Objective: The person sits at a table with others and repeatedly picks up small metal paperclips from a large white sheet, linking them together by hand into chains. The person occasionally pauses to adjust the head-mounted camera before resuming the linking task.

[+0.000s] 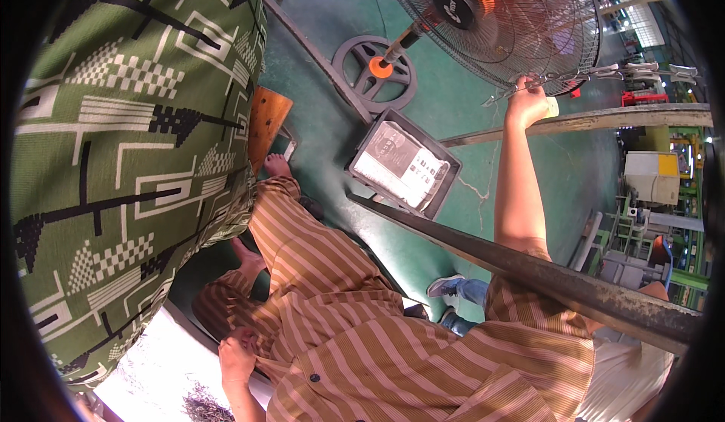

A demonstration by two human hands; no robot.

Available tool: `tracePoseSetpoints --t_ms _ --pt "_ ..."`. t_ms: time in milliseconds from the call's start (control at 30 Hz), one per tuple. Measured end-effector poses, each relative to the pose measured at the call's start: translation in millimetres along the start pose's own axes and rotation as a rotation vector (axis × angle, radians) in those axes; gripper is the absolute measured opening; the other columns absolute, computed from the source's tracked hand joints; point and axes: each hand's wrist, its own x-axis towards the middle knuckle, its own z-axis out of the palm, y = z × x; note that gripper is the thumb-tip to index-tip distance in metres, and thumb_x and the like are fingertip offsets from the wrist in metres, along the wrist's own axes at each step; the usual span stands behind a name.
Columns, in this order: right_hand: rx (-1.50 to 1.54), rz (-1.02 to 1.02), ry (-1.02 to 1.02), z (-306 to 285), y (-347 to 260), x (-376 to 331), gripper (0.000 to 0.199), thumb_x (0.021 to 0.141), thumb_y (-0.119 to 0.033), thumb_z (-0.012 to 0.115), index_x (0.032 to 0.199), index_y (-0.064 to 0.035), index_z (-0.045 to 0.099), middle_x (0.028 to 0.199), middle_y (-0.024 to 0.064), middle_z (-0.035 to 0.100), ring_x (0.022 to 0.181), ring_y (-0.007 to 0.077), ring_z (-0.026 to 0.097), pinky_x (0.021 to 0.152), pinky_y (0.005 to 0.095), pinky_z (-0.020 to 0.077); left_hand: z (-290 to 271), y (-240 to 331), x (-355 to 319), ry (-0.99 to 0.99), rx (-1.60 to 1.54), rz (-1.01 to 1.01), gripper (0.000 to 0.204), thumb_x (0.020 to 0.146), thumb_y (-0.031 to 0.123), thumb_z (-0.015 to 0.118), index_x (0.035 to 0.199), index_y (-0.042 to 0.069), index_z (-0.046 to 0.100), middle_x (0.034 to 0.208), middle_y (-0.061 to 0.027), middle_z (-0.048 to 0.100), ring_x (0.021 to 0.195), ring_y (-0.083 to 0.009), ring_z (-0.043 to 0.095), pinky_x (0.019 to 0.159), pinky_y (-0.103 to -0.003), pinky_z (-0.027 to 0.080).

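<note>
My right hand (529, 103) reaches far out to the right beside the fan. Its fingers are closed on a small silver metal piece at the near end of a row of scissor-like metal pieces (604, 72). What exactly these pieces are is too small to tell. Close to my lap, my left hand (239, 352) rests by the striped cloth (325, 301) with curled fingers; what they hold, if anything, I cannot make out. Below it, a pile of thin dark metal pieces (204, 405) lies on a white surface (140, 373).
A caged floor fan (457, 7) stands ahead on a round base (375, 75). A black tray (445, 188) holds a white printed bag (400, 165). A worn metal bar (529, 267) crosses under my right arm. Green patterned fabric (143, 143) fills the left. Another person's shoe (444, 285) shows below.
</note>
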Motion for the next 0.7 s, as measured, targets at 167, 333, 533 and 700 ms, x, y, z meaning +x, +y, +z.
tracePoseSetpoints --t_ms 167,333,533,700 --pt "0.016 -0.034 0.021 9 13 -2 0.011 0.079 -0.008 0.064 0.082 0.0031 0.067 0.075 0.0172 0.066 0.069 0.0277 0.063 0.068 0.0347 0.0503 2 -3 1 0.004 0.0 0.016 0.016 0.076 0.003 0.066 0.092 0.002 0.067 0.081 -0.0138 0.07 0.074 -0.0276 0.069 0.071 -0.035 0.053" --pt "-0.056 -0.095 0.018 10 22 1 0.014 0.078 -0.01 0.065 0.082 0.0032 0.068 0.075 0.0195 0.067 0.071 0.0321 0.065 0.07 0.0394 0.0505 2 -5 2 0.001 -0.002 0.012 0.015 0.076 0.004 0.066 0.091 0.003 0.067 0.08 -0.0137 0.069 0.074 -0.0275 0.068 0.072 -0.035 0.053" --pt "-0.151 -0.104 -0.015 7 14 5 0.015 0.077 -0.013 0.066 0.081 0.0007 0.07 0.073 0.0195 0.067 0.071 0.0352 0.065 0.072 0.0421 0.0503 4 -7 1 0.004 0.018 0.01 0.014 0.077 0.005 0.066 0.091 0.004 0.067 0.079 -0.0136 0.069 0.073 -0.0276 0.068 0.071 -0.035 0.053" --pt "-0.236 -0.116 -0.016 3 4 2 0.013 0.077 -0.014 0.066 0.077 -0.0006 0.069 0.072 0.0193 0.066 0.07 0.0354 0.064 0.072 0.0428 0.0505 3 -3 3 0.008 0.004 0.017 0.014 0.077 0.005 0.066 0.091 0.003 0.067 0.079 -0.0139 0.069 0.073 -0.0276 0.068 0.071 -0.035 0.053"
